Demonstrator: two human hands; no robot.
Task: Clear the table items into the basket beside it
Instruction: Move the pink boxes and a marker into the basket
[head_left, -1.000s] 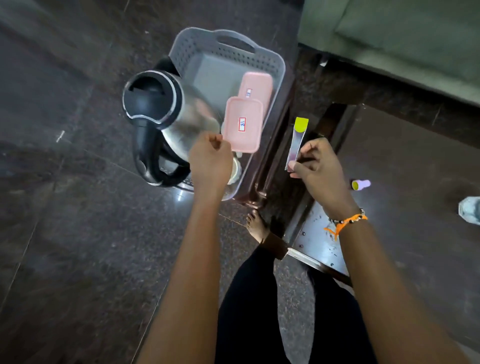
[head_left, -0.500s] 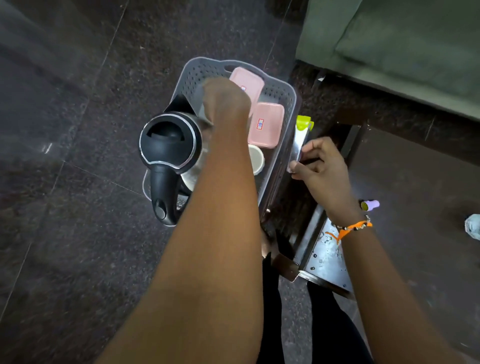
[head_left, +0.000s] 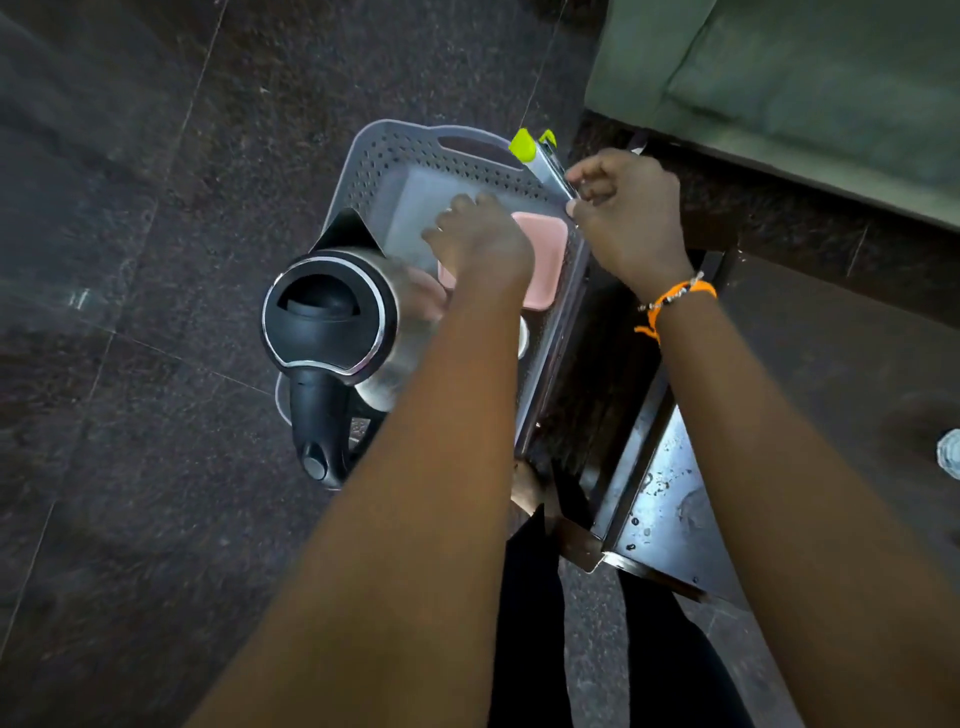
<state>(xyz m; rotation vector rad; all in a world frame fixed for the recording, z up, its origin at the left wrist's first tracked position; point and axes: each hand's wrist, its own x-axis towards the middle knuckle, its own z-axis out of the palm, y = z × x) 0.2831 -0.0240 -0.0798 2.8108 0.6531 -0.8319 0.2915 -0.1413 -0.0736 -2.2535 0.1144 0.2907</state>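
A grey perforated basket (head_left: 415, 156) stands on the dark floor to the left of the table (head_left: 810, 374). In it are a steel kettle with a black lid (head_left: 327, 312), a pink box (head_left: 545, 260) and a white cup (head_left: 522, 338) mostly hidden by my left forearm. My left hand (head_left: 478, 239) is down inside the basket, lying over the pink box; its fingertips are hidden. My right hand (head_left: 623, 218) pinches a silver tube with a lime-green cap (head_left: 524, 145) over the basket's far right corner.
A green sofa (head_left: 805, 78) fills the top right. A clear bottle (head_left: 950, 452) shows at the table's right edge. A bare foot (head_left: 524, 493) and a table leg sit just below the basket. Dark tiled floor (head_left: 130, 364) spreads to the left.
My right hand has carried the tube from beside the table edge up to the basket's far right corner. My left hand moved deeper into the basket and now covers the pink boxes.
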